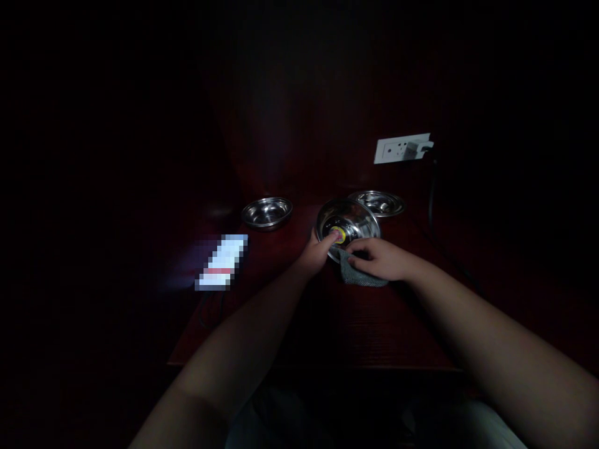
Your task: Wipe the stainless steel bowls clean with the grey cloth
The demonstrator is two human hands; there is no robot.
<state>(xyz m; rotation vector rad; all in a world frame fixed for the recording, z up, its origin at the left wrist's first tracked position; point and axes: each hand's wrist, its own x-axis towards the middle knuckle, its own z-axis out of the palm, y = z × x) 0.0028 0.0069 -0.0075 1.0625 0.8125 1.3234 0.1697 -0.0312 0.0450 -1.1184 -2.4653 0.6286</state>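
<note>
Bowl (353,215) of bright steel, tilted over the worktop (327,337), makes the centre of the clock here, with 12 pointing away from the person. The left hand (318,252) comes in at about 8 o'clock, its grip closed on the rim: the thumb lies at the yellow label (342,235), the other fingers are mostly hidden. The right hand (381,259), at 4 o'clock, has its grip about half curled, pinching a grey cloth (362,276) at 5 o'clock, against or just beside the near edge. Whether the bowl touches the worktop I cannot tell.

A shallow dish (266,213) sits at 9 o'clock, a steel plate (390,206) near 2 o'clock, a lit phone (222,262) between 8 and 9. On the wall, at 1 o'clock, is a socket (388,151) with a plug (425,148) in it.

The step in hand looks like wiping the bowl. The next move would call for the left grip to steady or turn it, with the cloth pressed along unwiped steel.
</note>
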